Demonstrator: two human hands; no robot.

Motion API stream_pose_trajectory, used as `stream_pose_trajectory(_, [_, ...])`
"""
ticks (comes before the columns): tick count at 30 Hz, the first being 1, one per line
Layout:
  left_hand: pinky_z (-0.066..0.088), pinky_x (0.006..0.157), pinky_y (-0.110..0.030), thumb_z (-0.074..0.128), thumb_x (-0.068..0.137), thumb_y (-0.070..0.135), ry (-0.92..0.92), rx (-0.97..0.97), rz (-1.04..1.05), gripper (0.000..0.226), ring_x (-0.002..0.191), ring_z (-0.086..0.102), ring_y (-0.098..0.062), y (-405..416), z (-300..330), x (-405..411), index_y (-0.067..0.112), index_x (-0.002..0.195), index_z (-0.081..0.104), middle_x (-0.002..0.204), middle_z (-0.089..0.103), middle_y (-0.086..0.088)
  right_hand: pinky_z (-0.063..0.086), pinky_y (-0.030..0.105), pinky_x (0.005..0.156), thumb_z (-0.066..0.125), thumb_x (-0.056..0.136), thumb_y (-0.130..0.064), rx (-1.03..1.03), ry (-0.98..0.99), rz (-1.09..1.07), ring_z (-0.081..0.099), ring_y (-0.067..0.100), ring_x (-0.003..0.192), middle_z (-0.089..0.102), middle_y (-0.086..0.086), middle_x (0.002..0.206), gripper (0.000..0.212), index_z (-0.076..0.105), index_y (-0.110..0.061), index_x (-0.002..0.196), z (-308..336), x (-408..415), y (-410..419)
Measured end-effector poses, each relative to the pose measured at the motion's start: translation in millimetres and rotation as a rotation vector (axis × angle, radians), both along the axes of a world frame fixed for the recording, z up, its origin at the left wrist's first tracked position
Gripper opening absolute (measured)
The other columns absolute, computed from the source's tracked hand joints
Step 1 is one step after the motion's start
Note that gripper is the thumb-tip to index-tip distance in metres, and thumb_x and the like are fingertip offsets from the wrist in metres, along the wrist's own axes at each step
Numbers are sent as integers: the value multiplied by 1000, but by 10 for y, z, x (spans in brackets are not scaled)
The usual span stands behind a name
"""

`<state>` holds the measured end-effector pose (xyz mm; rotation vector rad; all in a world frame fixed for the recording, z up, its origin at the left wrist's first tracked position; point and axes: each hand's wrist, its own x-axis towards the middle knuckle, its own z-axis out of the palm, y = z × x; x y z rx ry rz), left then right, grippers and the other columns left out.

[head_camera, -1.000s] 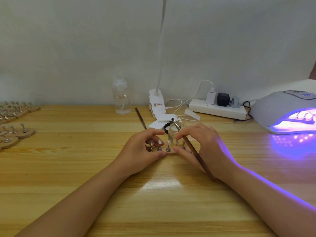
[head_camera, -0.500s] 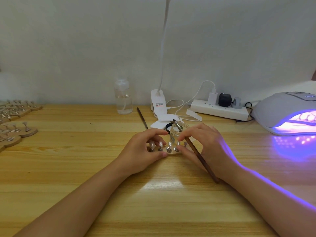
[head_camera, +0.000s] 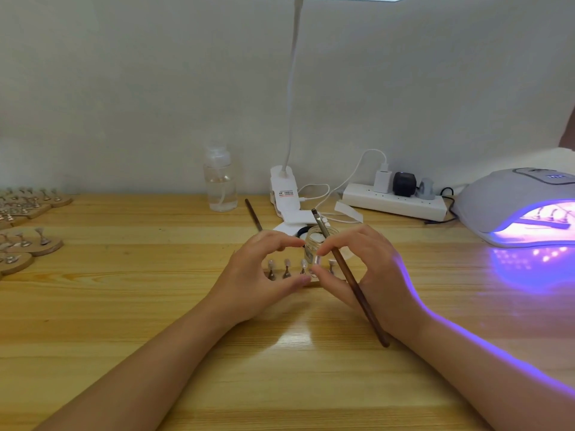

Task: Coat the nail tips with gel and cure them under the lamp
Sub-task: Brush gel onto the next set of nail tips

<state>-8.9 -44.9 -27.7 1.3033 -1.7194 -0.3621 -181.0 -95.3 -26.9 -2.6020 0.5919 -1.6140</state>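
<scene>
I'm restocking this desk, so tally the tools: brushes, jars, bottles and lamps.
Brown-handled thin brushes: 2
Small clear glass jar: 1
Clear plastic liquid bottle: 1
Lamps, grey domed curing lamp and white clip-on desk lamp: 2
Total: 6
One brush sits in the right hand's grip; the left hand pinches the uncounted wooden nail-tip stand.

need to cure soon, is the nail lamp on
On: the lamp glows purple inside and casts purple light onto the table.

Both hands, left hand (head_camera: 252, 275) and right hand (head_camera: 367, 275), curl around a small wooden stand (head_camera: 311, 283) of nail tips (head_camera: 287, 263); the right also holds a brush (head_camera: 348, 279), a glass jar (head_camera: 317, 244) just behind.
</scene>
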Motion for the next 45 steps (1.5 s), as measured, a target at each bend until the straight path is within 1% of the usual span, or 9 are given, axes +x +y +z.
stream_pose_trajectory(4, [41, 90, -50, 73, 70, 33, 10, -119, -27, 21, 95, 58, -9, 25, 16, -58, 29, 90, 70, 94, 63, 13, 52, 36, 74, 68, 75, -23, 1, -57, 45, 59, 7, 85, 56, -17, 91, 18, 66, -12, 89, -10, 44, 30])
stream_pose_trajectory(11, [49, 76, -41, 66, 68, 32, 24, -240, -32, 25, 83, 60, -8, 29, 37, -66, 16, 86, 73, 84, 67, 6, 49, 23, 78, 69, 75, -22, 28, -78, 61, 58, 3, 87, 57, -13, 93, 21, 65, -10, 91, -18, 62, 48])
stream_pose_trajectory(15, [51, 74, -40, 71, 69, 21, 83, -234, -16, 19, 83, 60, -6, 43, 43, -60, 22, 89, 71, 84, 68, 8, 51, 27, 76, 68, 75, -28, 40, -63, 34, 61, 9, 86, 62, -6, 92, 26, 66, -9, 93, -18, 66, 50])
stream_pose_trajectory(19, [49, 77, -24, 74, 71, 5, 156, -182, 37, 19, 82, 62, -8, 38, 31, -30, 22, 80, 71, 81, 69, 6, 53, 29, 70, 53, 87, -37, 157, -142, 17, 64, 10, 81, 67, -3, 87, 25, 65, -16, 95, 55, 37, 54])
stream_pose_trajectory(25, [50, 75, -24, 73, 73, 7, 237, -135, 71, 18, 77, 62, -13, 46, 49, -15, 25, 74, 69, 75, 68, 5, 39, 8, 52, 42, 81, -50, 593, -460, 71, 48, 1, 45, 53, -7, 47, 37, 69, -25, 77, 211, -55, -11])
stream_pose_trajectory(32, [50, 77, -30, 74, 71, 9, 243, -143, 86, 24, 77, 61, -14, 47, 61, -12, 32, 72, 67, 74, 68, 7, 43, 7, 50, 60, 85, -35, 640, -175, -91, 55, -2, 45, 61, -7, 49, 19, 65, -25, 69, 476, -55, -307])
stream_pose_trajectory(35, [51, 76, -35, 74, 71, 10, 255, -140, 82, 23, 77, 61, -15, 44, 62, -17, 32, 72, 68, 75, 69, 6, 41, 6, 46, 67, 81, -35, 603, -53, -170, 55, -2, 40, 60, -9, 45, 27, 58, -22, 60, 557, 9, -413])
stream_pose_trajectory(39, [52, 72, -41, 73, 71, 10, 257, -129, 72, 22, 78, 61, -16, 43, 67, -19, 30, 73, 68, 75, 68, 6, 49, 24, 56, 67, 79, -43, 557, 128, -270, 59, 3, 47, 61, -3, 47, 36, 58, -17, 56, 572, 123, -471])
stream_pose_trajectory(45, [52, 74, -37, 73, 71, 10, 232, -136, 81, 23, 76, 60, -13, 47, 75, -16, 31, 73, 67, 73, 68, 10, 50, 35, 63, 66, 77, -51, 522, 264, -358, 62, 18, 65, 62, 3, 66, 42, 59, -10, 72, 511, 231, -464])
